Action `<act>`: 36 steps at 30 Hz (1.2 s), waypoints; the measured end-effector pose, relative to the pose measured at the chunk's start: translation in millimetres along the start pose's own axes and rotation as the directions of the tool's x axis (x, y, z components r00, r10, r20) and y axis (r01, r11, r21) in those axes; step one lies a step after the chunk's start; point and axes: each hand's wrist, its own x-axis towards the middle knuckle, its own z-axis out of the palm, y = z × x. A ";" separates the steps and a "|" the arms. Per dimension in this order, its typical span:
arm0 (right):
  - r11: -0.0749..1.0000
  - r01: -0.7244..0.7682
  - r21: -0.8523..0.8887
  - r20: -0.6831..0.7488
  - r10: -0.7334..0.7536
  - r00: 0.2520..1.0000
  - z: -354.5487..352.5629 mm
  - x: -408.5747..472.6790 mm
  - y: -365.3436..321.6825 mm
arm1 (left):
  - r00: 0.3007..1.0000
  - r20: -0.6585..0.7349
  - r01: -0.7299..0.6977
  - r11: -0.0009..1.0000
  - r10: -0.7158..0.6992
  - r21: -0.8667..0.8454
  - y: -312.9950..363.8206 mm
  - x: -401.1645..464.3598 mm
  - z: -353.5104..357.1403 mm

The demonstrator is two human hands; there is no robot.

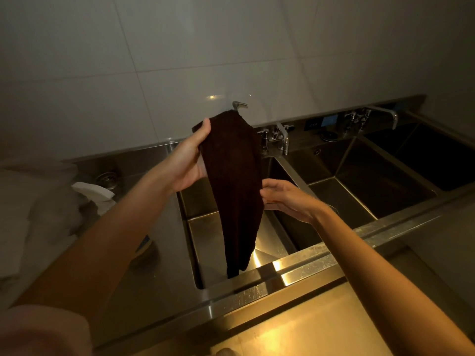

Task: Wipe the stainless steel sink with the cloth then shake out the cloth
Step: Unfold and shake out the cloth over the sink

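The left hand [189,163] had its grip pinched on the dark cloth [235,181], dangling over the sink [303,255]; the right hand [288,199] was open beside it. A hard shake could've flung drips onto the table [159,265] or slipped that pinch

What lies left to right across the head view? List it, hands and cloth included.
White crumpled paper → left hand → dark cloth → right hand → middle basin → far right faucet.
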 end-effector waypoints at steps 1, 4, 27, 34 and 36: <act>0.999 0.000 -0.053 0.008 0.000 1.000 -3.0 -3.6 -4.0 | 1.000 -0.014 -0.003 1.000 0.003 0.007 1.5 1.1 -3.9; 0.984 0.066 -0.163 0.034 -0.061 0.998 -6.9 -12.2 -20.0 | 0.996 -0.090 0.006 1.000 -0.009 -0.029 3.0 4.3 -18.4; 0.961 0.253 0.108 -0.172 -0.232 0.957 1.9 -11.3 -106.5 | 1.000 -0.026 0.012 0.991 -0.008 0.132 -126.8 3.1 33.0; 0.964 0.197 0.179 -0.112 -0.179 0.977 -13.2 -16.2 -104.4 | 0.967 -0.132 -0.191 0.964 0.216 0.183 -120.8 0.2 26.3; 0.973 0.160 0.166 -0.117 -0.142 0.983 -16.0 -16.9 -102.9 | 0.959 -0.167 -0.191 0.955 0.231 0.228 -116.1 -1.2 18.7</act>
